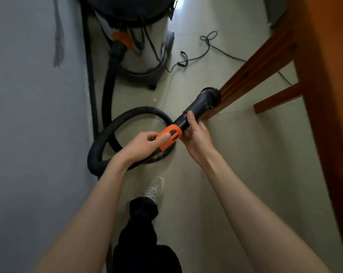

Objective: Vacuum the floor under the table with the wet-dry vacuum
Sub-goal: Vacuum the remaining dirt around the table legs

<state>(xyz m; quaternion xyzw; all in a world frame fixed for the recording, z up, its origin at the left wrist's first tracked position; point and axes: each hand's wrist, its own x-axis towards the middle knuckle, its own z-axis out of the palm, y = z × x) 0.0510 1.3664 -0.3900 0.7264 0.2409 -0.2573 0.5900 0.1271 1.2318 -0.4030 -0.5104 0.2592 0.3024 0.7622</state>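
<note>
The wet-dry vacuum [147,48], a steel drum with a black top, stands at the back by the wall. Its ribbed black hose [107,133] runs down from an orange port and loops on the floor. My left hand [147,142] grips the orange collar [171,134] at the hose end. My right hand [196,134] holds the black nozzle tube [198,107] just beyond the collar. The tube's far end sits against the leg of the wooden table [324,75] on the right.
A grey wall [28,115] closes the left side. The vacuum's power cord [206,50] lies curled on the pale tiled floor [245,164] behind the table leg. A table crossbar [277,99] runs low. My leg and white shoe [154,188] stand below the hands.
</note>
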